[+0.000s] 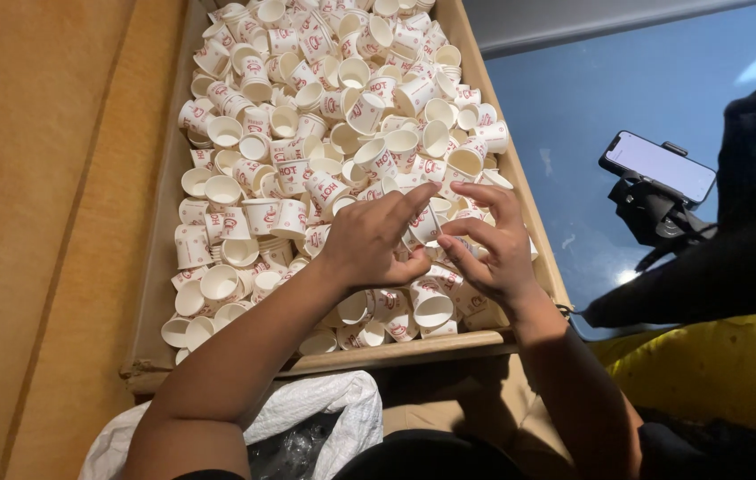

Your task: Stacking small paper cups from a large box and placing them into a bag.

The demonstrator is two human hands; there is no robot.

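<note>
Both hands meet over one paper cup (424,224): left hand (367,242) and right hand (494,249) pinch it with fingers partly curled, near the wooden tray's (414,349) front edge, cups (325,116) crowding all around.

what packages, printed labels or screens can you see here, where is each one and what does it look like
Paper cups: small white cups with red printed marks, heaped loose in the tray, under both hands.
Tray: long shallow tan cardboard-like box on the orange surface, holding the cups.
Phone: right side, on a black mount, slim dark rectangle with a lit pale screen.
White sack: bottom centre below the tray, crumpled woven bag, open top.
</note>
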